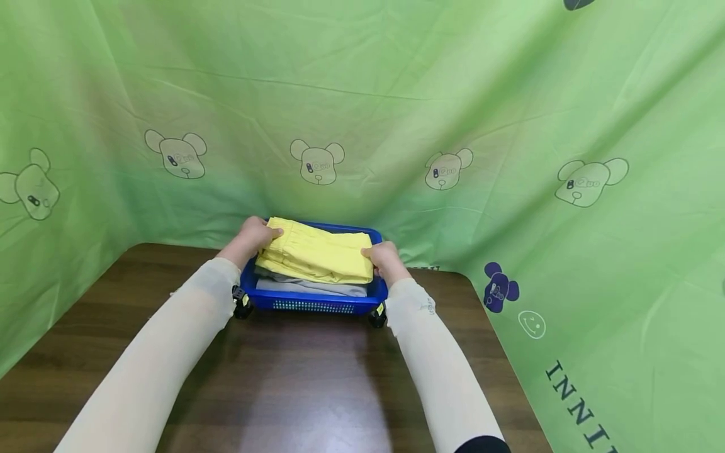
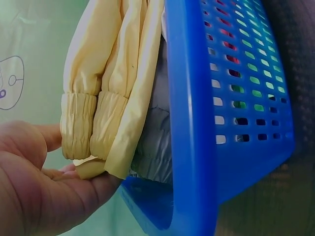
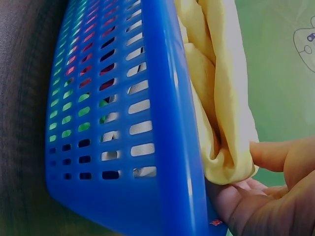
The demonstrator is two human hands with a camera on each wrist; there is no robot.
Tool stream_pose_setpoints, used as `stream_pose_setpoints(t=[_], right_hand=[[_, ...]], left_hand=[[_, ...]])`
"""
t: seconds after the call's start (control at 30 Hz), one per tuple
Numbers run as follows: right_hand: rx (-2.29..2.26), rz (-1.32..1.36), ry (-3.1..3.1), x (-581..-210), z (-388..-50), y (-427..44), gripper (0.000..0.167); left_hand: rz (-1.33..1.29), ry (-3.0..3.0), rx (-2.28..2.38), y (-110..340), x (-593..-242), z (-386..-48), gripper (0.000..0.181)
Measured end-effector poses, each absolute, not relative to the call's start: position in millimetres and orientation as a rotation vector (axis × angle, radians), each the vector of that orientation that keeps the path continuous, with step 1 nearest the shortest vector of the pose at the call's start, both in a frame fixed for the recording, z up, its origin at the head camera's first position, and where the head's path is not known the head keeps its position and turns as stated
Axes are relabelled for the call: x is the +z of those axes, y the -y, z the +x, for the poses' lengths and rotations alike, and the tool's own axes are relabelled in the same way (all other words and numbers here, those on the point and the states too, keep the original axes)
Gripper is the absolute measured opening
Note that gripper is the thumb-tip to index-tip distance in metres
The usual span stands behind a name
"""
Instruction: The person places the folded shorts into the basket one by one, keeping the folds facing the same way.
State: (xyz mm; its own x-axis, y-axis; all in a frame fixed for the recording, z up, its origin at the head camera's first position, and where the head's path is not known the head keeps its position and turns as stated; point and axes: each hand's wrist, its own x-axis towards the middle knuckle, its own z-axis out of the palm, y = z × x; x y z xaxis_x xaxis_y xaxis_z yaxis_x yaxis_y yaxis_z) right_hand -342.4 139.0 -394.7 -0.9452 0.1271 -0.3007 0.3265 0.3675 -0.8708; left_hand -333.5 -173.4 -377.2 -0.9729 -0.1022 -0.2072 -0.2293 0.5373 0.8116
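Observation:
A folded yellow garment (image 1: 320, 251) with gathered, elasticated ends lies level at the top of a blue plastic basket (image 1: 317, 304). My left hand (image 1: 252, 236) pinches its left end, thumb above and fingers beneath, as the left wrist view also shows. At the opposite end my right hand (image 1: 387, 259) grips the fold between thumb and fingers. Under the yellow cloth, a dark grey garment (image 2: 156, 132) with a gathered edge and a light grey folded cloth (image 1: 311, 287) sit inside the basket. The fingertips below the yellow garment are partly hidden.
The basket stands on a dark wooden table (image 1: 306, 377) near its far edge. A green curtain (image 1: 374, 113) with printed bear faces hangs behind and at both sides. Red and green patches show through the basket's slots in both wrist views.

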Motion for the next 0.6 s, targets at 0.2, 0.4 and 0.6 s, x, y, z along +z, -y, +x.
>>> stream_pose_setpoints(t=[0.2, 0.4, 0.6], right_hand=[[-1.559, 0.422, -2.518, -395.2, -341.8, -134.5, 0.032], [-1.408, 0.399, -2.607, -396.5, -343.5, -131.2, 0.028], [-1.192, 0.374, -2.664, -394.5, -345.7, -127.6, 0.028]], left_hand=[[-0.314, -2.649, 1.394, 172.5, -378.9, -332.3, 0.063], [-0.331, -2.699, 1.345, 170.1, -378.8, -331.0, 0.036], [-0.351, -2.750, 1.269, 166.9, -376.7, -329.5, 0.034]])
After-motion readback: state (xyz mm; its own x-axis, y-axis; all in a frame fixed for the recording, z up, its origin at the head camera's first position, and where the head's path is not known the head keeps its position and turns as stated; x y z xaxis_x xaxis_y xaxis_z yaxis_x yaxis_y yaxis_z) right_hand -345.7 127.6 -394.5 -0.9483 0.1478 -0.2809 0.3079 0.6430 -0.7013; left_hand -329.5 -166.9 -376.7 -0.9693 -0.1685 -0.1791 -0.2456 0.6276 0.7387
